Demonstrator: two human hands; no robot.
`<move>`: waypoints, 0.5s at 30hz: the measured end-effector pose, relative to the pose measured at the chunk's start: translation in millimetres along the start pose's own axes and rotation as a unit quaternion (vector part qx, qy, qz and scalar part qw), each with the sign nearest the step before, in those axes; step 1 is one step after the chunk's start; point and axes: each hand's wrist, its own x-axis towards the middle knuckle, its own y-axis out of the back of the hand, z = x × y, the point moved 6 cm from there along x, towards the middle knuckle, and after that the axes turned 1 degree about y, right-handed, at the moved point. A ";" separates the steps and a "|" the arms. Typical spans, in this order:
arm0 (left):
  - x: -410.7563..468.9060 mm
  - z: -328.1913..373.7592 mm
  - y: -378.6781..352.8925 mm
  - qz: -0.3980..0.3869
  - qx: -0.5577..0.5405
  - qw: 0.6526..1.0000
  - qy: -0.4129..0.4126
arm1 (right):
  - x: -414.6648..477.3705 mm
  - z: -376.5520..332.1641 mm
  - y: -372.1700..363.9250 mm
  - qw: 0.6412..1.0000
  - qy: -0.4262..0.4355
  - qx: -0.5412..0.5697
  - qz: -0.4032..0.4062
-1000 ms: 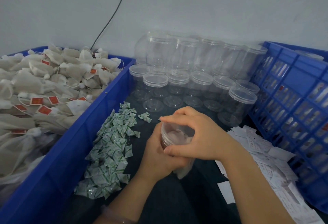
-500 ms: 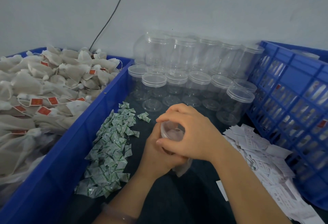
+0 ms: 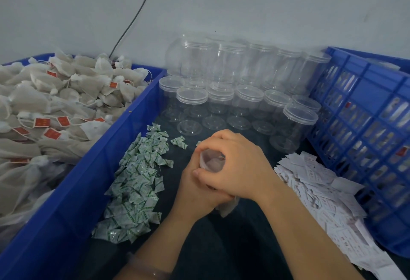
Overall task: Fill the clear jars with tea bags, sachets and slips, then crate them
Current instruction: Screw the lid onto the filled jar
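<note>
Mid-counter, the left hand (image 3: 197, 193) wraps the clear jar (image 3: 211, 162) to steady it while the right hand (image 3: 240, 168) curls over its top, likely twisting it shut. Sachets (image 3: 137, 182) and slips (image 3: 315, 188) flank it within reach; empty jars (image 3: 221, 102) wait at the far edge.

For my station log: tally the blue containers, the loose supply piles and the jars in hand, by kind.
Blue containers: 2, the solid bin and the slatted crate.
Supply piles: 3, tea bags, green sachets, paper slips.
Jars in hand: 1, the jar, held by left hand and right hand.
Total: 6.
</note>
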 end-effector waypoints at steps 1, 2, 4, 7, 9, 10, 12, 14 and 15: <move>0.5 -1.4 -0.1 0.003 0.006 1.000 -0.002 | 0.1 0.1 -0.5 1.000 -0.005 -0.001 0.001; 0.6 -2.6 0.4 0.007 0.011 1.000 -0.005 | 0.1 0.3 -0.5 1.000 -0.009 -0.003 0.003; 0.7 -1.7 -0.1 0.010 0.018 1.000 -0.006 | -0.6 0.9 -0.9 1.000 -0.019 -0.003 0.009; -0.3 1.3 -0.9 0.009 0.014 1.000 0.004 | -2.1 0.6 -2.5 0.998 -0.046 -0.004 0.035; -1.4 4.1 -1.5 0.008 0.001 1.000 0.022 | -3.2 -0.3 -5.0 0.995 -0.074 -0.016 0.058; -1.5 6.0 -1.7 0.008 0.001 1.000 0.028 | -3.9 -1.0 -6.4 0.993 -0.089 -0.023 0.067; 0.0 9.9 -2.6 0.007 0.027 0.999 0.016 | -4.8 -2.3 -8.8 0.990 -0.112 -0.037 0.075; 2.0 12.7 -5.0 -0.006 0.039 0.999 0.013 | -6.6 -2.8 -9.9 0.989 -0.118 -0.053 0.069; 1.7 13.2 -5.5 -0.009 0.030 0.999 0.016 | -8.4 -2.7 -9.9 0.990 -0.112 -0.056 0.062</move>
